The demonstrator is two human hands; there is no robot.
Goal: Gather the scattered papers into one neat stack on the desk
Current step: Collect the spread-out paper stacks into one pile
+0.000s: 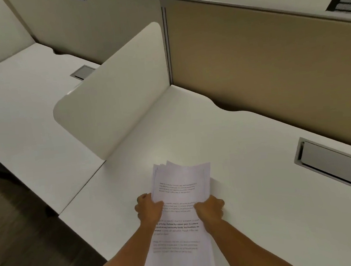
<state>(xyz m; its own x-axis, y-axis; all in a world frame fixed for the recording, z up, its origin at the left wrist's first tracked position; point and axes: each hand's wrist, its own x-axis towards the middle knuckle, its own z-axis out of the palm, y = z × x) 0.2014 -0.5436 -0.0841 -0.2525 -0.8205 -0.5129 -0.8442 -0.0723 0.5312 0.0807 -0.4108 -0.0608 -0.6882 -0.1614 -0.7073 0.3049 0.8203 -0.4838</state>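
A bundle of white printed papers [178,189] is held over the white desk [264,199], near its front. My left hand [149,209] grips the bundle's left edge and my right hand [209,209] grips its right edge, both about halfway along the sheets. The sheets overlap unevenly: several corners fan out at the far end, and the near end is blurred. Text paragraphs show on the top sheet. I see no loose paper elsewhere on the desk.
A white rounded divider panel [112,96] stands to the left of the papers. A tan partition wall [270,57] runs along the back. A grey cable hatch [333,159] is set into the desk at the right. The neighbouring desk [16,110] lies to the left.
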